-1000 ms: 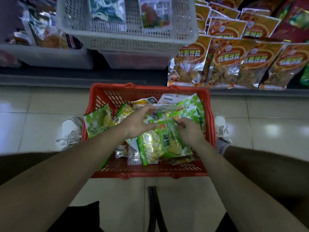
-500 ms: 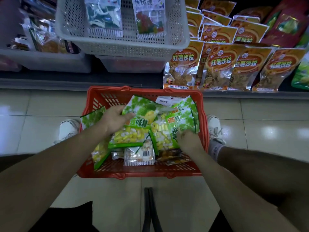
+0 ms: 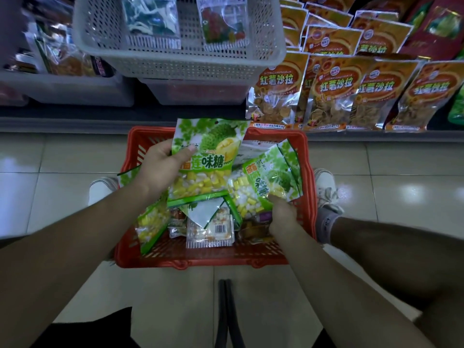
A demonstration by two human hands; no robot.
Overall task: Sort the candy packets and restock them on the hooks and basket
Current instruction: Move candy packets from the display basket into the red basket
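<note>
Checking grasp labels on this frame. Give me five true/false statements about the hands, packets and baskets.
1. The left hand grips a green durian packet above the red basket. True.
2. The right hand holds nothing. False: it pinches a bunch of green packets.
3. The red basket stands on a shelf. False: it stands on the tiled floor.
4. Orange packets are displayed to the right of the white mesh basket. True.
5. The white mesh basket is empty. False: clear-fronted packets are inside.
</note>
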